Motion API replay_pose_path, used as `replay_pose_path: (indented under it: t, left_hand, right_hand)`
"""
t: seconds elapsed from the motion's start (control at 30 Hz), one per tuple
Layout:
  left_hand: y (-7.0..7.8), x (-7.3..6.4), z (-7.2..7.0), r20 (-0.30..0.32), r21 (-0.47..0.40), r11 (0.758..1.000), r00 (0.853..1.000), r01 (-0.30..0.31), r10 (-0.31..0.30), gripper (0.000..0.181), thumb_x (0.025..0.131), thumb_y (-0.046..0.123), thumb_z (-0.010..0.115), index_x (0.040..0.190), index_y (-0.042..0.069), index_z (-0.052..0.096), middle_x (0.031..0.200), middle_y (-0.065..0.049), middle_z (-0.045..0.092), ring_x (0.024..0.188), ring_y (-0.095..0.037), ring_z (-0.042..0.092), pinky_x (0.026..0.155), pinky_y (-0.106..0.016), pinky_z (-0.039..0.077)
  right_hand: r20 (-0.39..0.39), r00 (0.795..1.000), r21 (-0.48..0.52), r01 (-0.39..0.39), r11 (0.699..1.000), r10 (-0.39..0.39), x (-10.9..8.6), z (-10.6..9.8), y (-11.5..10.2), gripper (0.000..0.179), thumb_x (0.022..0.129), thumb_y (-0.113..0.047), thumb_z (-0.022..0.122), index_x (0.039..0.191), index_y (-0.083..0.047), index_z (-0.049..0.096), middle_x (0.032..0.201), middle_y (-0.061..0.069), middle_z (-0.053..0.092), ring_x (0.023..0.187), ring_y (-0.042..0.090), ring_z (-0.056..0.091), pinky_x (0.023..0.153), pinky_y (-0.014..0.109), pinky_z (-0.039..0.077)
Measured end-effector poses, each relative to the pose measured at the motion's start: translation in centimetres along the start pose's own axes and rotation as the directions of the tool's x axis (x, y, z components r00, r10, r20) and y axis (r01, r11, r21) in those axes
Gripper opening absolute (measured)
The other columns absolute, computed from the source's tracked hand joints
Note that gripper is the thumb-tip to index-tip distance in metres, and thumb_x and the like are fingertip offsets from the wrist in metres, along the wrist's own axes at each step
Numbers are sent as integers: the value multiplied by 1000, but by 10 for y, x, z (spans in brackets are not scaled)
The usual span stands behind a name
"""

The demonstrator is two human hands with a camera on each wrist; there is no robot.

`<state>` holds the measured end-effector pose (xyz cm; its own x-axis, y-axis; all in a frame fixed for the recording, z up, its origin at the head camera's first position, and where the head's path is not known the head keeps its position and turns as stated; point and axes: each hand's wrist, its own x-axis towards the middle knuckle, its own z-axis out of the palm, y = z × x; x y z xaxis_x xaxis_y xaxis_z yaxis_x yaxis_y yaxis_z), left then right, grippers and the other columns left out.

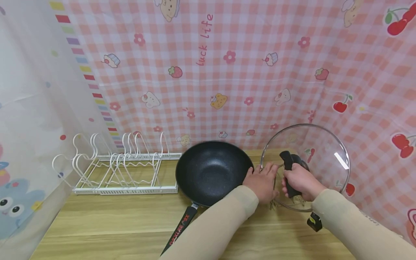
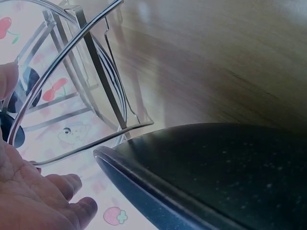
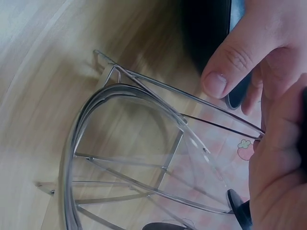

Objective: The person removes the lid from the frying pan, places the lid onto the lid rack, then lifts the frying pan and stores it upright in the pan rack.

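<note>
In the head view a glass lid (image 1: 328,151) with a steel rim leans upright at the right, on a metal wire rack (image 2: 103,72). My right hand (image 1: 302,182) grips the lid's black handle (image 1: 286,159). Several steel rims overlap in the right wrist view, and a second black knob (image 1: 300,161) shows behind the handle. My left hand (image 1: 262,182) lies with fingers extended at the lid's left edge, by a wire of the rack. Just left of it sits a black wok (image 1: 212,173), its long handle (image 1: 182,227) pointing toward me.
A white wire rack (image 1: 138,190) with upright loops stands left of the wok on the wooden table (image 1: 107,220). Pink checked cloth (image 1: 195,83) hangs behind and to the right, and a pale printed cloth (image 1: 29,108) on the left.
</note>
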<state>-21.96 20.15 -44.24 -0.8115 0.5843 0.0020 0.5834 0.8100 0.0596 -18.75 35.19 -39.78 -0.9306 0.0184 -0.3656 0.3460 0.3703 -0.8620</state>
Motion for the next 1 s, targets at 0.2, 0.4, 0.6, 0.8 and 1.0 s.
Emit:
replay_pose_path:
  t: [0.2, 0.4, 0.6, 0.8, 1.0]
  left_hand:
    - [0, 0, 2, -5, 7, 1000, 1000, -7, 7, 86, 97, 65, 62, 165, 39, 15, 173, 17, 24, 157, -21, 37, 127, -46, 34]
    - [-1, 4, 6, -7, 6, 1000, 1000, -14, 14, 86, 99, 61, 62, 167, 37, 14, 173, 16, 23, 157, -21, 36, 127, -47, 33]
    - [-1, 1, 4, -9, 10, 1000, 1000, -20, 21, 86, 98, 61, 62, 166, 36, 16, 172, 17, 24, 157, -21, 37, 127, -47, 34]
    - [-1, -1, 0, 1, 22, 1000, 1000, -17, 17, 87, 98, 61, 62, 167, 37, 14, 173, 16, 23, 157, -20, 36, 128, -46, 32]
    - [-2, 0, 0, 23, 24, 1000, 1000, -15, 14, 89, 99, 64, 59, 168, 36, 11, 175, 15, 19, 160, -19, 31, 129, -45, 29]
  right_hand:
    - [23, 1000, 36, -5, 999, 4, 0, 0, 0, 22, 109, -14, 30, 123, 3, 28, 74, 3, 57, 59, 15, 61, 57, 35, 59]
    - [23, 1000, 73, -16, 997, 15, -1, 1, -2, 23, 109, -13, 29, 125, 4, 27, 77, 4, 57, 61, 16, 61, 58, 35, 59]
    - [21, 1000, 95, -22, 995, 20, -1, 1, -3, 24, 109, -12, 29, 126, 5, 25, 77, 5, 57, 62, 15, 62, 59, 34, 60]
    - [11, 1000, 72, -25, 997, 24, -2, 1, -3, 33, 110, -14, 30, 133, 8, 21, 79, 6, 59, 63, 16, 65, 60, 35, 61]
    - [-23, 999, 35, -23, 999, 24, -3, 1, -4, 42, 111, -19, 33, 138, 9, 18, 78, 8, 61, 63, 17, 67, 61, 37, 61]
